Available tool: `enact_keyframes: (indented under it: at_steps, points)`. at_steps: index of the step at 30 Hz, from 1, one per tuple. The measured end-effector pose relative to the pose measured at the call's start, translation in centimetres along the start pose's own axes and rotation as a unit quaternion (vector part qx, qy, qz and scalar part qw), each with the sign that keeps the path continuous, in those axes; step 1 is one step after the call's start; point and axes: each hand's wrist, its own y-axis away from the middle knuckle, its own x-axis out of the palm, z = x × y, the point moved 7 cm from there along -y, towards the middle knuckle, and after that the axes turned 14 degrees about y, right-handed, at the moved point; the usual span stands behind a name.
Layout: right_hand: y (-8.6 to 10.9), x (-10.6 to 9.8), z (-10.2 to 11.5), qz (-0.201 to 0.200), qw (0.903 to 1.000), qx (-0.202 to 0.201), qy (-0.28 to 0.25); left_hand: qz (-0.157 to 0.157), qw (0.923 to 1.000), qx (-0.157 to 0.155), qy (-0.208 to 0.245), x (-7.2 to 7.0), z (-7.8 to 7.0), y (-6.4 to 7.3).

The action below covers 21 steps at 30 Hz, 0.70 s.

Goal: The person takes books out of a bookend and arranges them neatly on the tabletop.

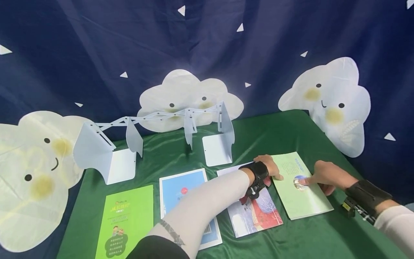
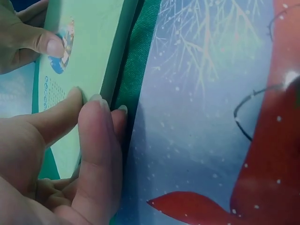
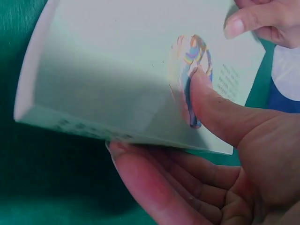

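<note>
A thick pale green book [image 1: 308,201] lies at the right of the green cloth, a round picture on its cover. Both hands grip it from opposite long sides. My left hand [image 1: 270,166] has its thumb on the cover near the upper left edge, fingers along the side. The right hand [image 1: 331,176] presses its thumb [image 3: 211,101] on the round picture, while its fingers [image 3: 140,178] curl against the lettered spine. Beside the left hand is a book with a snowy red-and-lilac cover [image 1: 242,219], partly hidden by the left wrist.
A blue book [image 1: 181,183] lies under the left forearm, and a bright green book [image 1: 136,205] lies further left. Behind them stands a white expandable book rack [image 1: 121,167] with upright dividers. A dark blue curtain [image 1: 258,43] with cloud faces hangs at the back.
</note>
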Motion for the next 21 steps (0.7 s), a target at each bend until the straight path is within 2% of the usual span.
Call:
enact_keyframes:
  at_steps: [6, 10, 13, 21]
  points:
    - [-0.8, -0.3, 0.3, 0.01, 0.9997, -0.006, 0.023, -0.01, 0.9997, -0.021, -0.004, 0.4, 0.6, -1.7]
    - [-0.9, -0.3, 0.1, 0.009, 0.9995, -0.011, 0.029, -0.005, 0.9997, -0.014, -0.02, 0.5, 0.4, -2.0]
    - [-1.1, -0.3, -0.4, 0.007, 0.9995, -0.004, 0.031, -0.013, 0.9997, -0.009, -0.021, 0.5, 0.3, -2.2]
    - [-1.7, 0.9, -2.2, 0.04, 0.9984, 0.04, -0.001, -0.023, 0.9993, 0.02, 0.023, 1.1, 0.6, -2.5]
